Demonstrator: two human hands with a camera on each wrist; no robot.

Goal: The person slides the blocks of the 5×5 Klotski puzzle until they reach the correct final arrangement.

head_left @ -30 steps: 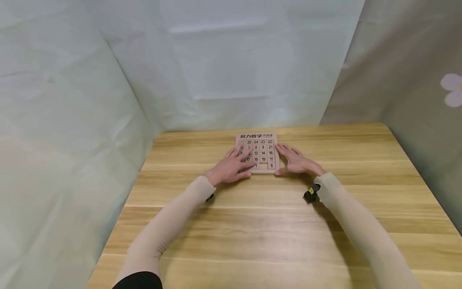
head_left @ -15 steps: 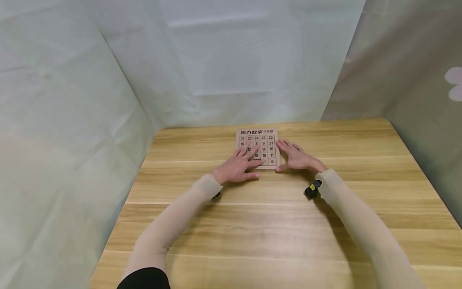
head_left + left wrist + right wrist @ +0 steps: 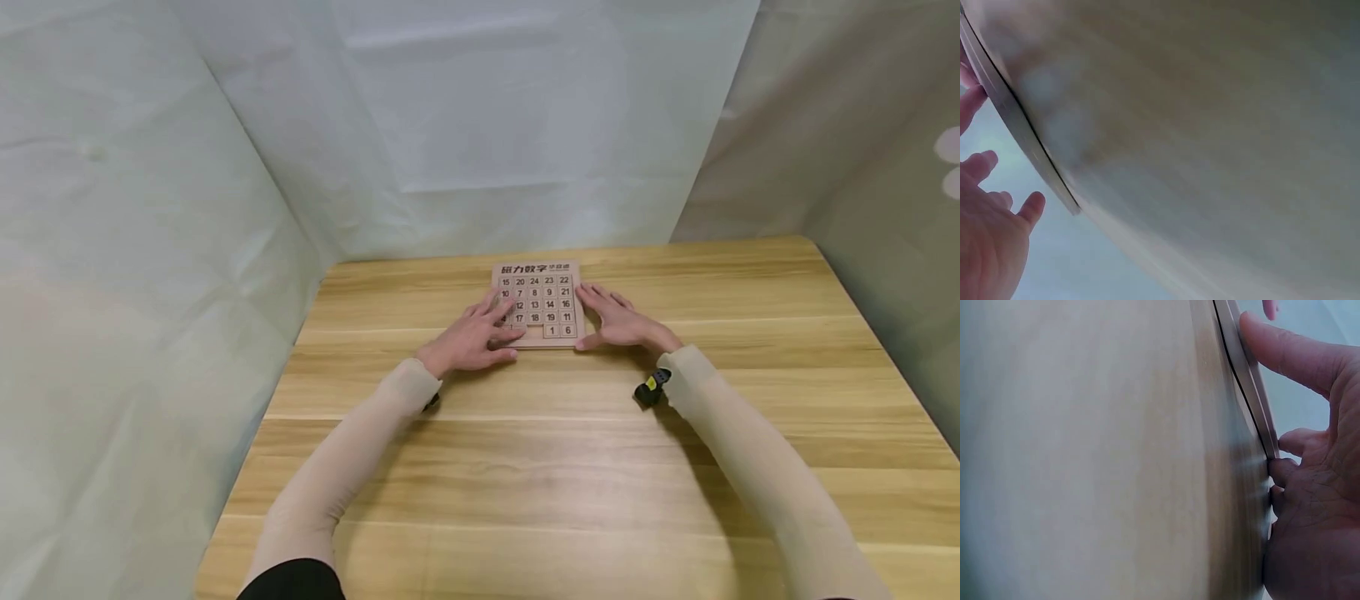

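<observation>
Flat hands [image 3: 468, 337] flanking puzzle board [image 3: 537, 304]

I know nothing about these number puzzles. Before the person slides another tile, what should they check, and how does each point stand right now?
1. Puzzle board lies flat on the table: ok.
2. Right hand steadies the board's right edge, thumb at its near corner: ok; the right wrist view shows fingers against the edge.
3. Left hand rests on the board's left side, fingers over the tiles there: ok.
4. A free gap to slide into: ok; the bottom row looks bare left of tile 1.
5. Which tile the left fingers press: cannot tell, the hand hides those tiles.
6. Numbers readable: ok in the head view, not ok in the blurred left wrist view.
</observation>
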